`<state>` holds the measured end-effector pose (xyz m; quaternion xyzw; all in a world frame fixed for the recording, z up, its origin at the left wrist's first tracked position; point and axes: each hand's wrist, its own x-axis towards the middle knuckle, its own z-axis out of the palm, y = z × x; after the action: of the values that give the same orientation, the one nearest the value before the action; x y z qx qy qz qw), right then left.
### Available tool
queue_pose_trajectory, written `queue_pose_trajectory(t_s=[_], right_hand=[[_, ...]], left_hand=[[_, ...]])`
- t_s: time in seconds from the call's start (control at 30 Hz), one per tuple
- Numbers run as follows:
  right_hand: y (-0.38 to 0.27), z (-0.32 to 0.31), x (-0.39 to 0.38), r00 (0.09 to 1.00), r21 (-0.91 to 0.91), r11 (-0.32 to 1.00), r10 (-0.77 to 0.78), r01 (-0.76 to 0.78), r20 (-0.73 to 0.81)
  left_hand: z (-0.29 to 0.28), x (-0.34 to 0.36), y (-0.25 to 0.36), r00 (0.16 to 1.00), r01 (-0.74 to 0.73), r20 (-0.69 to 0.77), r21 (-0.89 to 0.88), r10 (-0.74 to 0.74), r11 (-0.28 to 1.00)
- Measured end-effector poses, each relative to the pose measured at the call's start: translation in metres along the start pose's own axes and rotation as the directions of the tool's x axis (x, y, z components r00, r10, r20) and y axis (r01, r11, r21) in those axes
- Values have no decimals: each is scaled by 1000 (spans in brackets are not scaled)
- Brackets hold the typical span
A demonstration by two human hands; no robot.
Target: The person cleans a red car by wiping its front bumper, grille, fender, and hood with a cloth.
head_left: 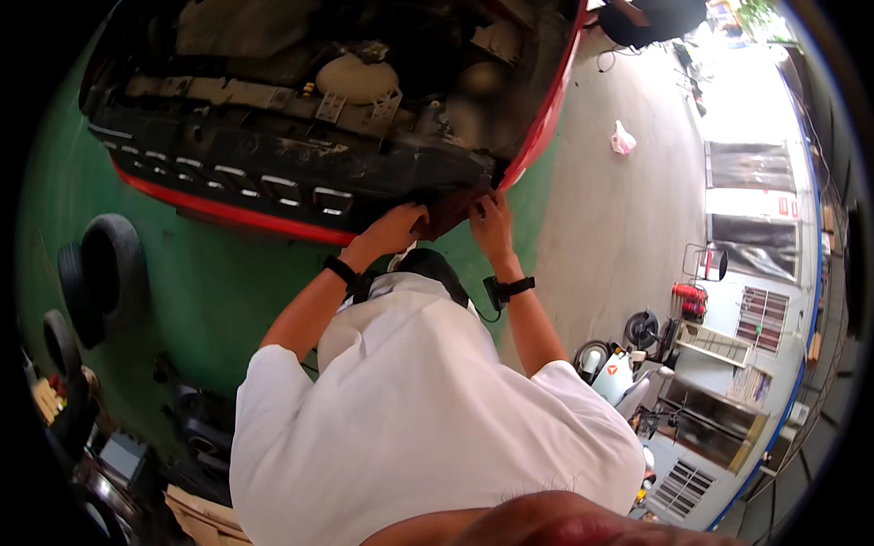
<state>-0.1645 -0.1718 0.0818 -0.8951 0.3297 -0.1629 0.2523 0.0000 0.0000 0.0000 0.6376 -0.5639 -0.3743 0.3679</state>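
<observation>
In front of me is the front end of a red car (291,164) with its engine bay uncovered. At its near right corner sits a dark red piece (452,211), and I cannot make out whether it is a panel or a lamp. My left hand (393,229) is closed with curled fingers at this piece's left side, by the end of the slotted black grille (238,180). Against its right edge, beside the red fender (537,136), my right hand (492,224) is closed in a pinch. Some fingertips are hidden.
Tyres (116,264) stand on the green floor at left. Flattened cardboard (202,517) lies at lower left. A scooter (617,373) and a red tank (690,300) stand along the right wall. A plastic bag (623,138) lies on the grey floor.
</observation>
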Motion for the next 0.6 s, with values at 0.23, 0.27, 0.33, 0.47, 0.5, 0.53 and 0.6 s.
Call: queue_pose_trajectory(t_s=[0.23,0.27,0.33,0.47,0.5,0.53,0.6], right_hand=[[-56,29,16,914,102,915,-398,390,73],[-60,31,17,904,40,905,-424,423,49],[-50,34,24,880,-83,877,-475,473,-8],[-21,41,29,919,-1,920,-391,391,-61],[-14,45,29,915,-36,916,-401,400,-36],[-13,49,24,915,-77,912,-404,402,-8],[-23,62,22,884,-71,881,-467,468,36]], left_hand=[[-1,-18,-5,940,73,-330,-70,-92,995],[2,-23,-6,891,56,-451,-24,-61,998],[17,-20,-16,882,54,-470,11,-43,998],[39,-12,-18,855,277,-476,85,-205,957],[33,-17,-16,846,306,-484,94,-225,947],[30,-26,-6,828,450,-379,9,-414,893],[25,-48,-2,752,613,-262,-56,-605,788]])
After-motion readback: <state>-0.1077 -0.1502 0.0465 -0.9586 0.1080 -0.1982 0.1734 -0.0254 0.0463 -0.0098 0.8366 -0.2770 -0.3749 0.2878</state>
